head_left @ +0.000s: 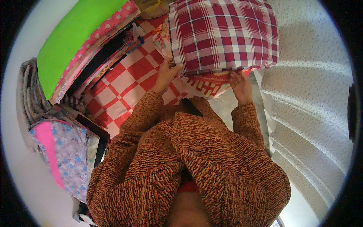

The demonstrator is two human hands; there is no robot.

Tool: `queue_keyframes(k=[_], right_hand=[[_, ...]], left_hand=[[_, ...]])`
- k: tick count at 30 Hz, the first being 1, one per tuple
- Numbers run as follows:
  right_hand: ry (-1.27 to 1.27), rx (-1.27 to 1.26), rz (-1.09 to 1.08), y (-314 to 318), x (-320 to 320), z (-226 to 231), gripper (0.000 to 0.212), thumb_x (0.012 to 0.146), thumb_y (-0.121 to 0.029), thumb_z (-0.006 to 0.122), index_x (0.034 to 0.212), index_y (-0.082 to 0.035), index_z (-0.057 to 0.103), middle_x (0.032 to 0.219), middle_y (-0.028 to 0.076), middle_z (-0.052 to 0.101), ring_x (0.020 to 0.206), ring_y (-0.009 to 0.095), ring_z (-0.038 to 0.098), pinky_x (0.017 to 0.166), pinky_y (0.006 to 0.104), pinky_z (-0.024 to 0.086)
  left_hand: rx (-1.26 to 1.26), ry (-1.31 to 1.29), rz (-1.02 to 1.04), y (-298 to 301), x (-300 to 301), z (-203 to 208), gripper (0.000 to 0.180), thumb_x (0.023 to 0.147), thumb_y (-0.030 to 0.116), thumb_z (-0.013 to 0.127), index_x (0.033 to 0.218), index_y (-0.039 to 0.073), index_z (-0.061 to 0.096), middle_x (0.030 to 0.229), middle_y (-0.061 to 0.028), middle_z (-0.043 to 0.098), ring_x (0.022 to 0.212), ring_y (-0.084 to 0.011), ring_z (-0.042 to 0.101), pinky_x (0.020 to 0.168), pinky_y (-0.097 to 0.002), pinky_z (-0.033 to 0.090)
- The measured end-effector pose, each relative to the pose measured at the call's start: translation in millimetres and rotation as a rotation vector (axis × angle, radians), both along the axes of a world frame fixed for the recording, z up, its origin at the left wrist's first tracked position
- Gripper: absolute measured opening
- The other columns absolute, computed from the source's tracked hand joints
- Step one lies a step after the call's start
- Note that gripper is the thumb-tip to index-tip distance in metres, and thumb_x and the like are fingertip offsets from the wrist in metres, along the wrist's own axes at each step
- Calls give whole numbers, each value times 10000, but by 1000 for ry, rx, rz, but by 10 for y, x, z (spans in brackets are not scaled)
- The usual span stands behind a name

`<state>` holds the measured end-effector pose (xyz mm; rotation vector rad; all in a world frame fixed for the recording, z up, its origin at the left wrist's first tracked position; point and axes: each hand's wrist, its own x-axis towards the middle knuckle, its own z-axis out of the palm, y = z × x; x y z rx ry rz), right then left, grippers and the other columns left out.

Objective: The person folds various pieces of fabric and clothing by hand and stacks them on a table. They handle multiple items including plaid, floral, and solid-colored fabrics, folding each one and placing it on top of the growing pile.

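Note:
A folded maroon-and-white plaid cloth [223,34] lies on top of a pile at the far middle. Beneath its near edge shows a red-and-cream patterned cloth [206,85], and a floral cloth [162,39] peeks out at its left side. My left hand [166,75] is at the plaid cloth's near left corner, with thumb and fingers closed on the edge. At the near right edge, my right hand [241,87] is turned palm up, its fingers apart and touching the edge from below. Some left fingertips are hidden by the cloth.
Under the pile spreads a red-and-pink checked sheet [124,85]. Stacked folded fabrics with a bright green top [79,41] stand at the left, near a blue-floral cloth with a pink band [68,151]. A pale patterned curtain [310,83] hangs along the right.

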<state>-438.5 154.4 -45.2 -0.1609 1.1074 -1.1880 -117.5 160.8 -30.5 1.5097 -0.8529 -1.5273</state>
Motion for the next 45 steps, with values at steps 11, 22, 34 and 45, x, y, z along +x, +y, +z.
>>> queue_keyframes(k=[11, 22, 34, 45], right_hand=[[216, -125, 56, -150, 246, 92, 231, 881, -262, 578, 1019, -81, 539, 976, 65, 596, 876, 205, 586, 754, 338, 484], [-17, -228, -38, -333, 177, 497, 287, 865, -285, 605, 998, -45, 521, 978, 122, 572, 894, 248, 562, 790, 372, 485], [-205, -155, -147, -647, 340, 604, 248, 843, -237, 649, 1012, -73, 569, 972, 70, 615, 868, 212, 586, 679, 330, 520], [-253, -286, -61, -771, 401, 760, 295, 873, -313, 589, 1074, -99, 558, 1032, 40, 608, 903, 209, 572, 761, 362, 497]], left_hand=[[140, 360, -28, -202, -89, 69, 549, 820, 301, 669, 1215, -30, 482, 1149, -108, 567, 1053, -201, 540, 906, -336, 431], [-180, 147, -239, -984, 69, 568, 499, 838, 425, 581, 1105, 4, 585, 925, -69, 649, 805, -162, 615, 699, -285, 489], [-251, -547, -227, -859, 153, 539, 635, 775, 536, 606, 1039, -41, 592, 839, -134, 643, 729, -260, 614, 675, -388, 470], [22, 630, -103, -1345, 133, 637, 267, 860, 219, 594, 1052, 34, 590, 951, -90, 654, 825, -196, 658, 696, -313, 573]])
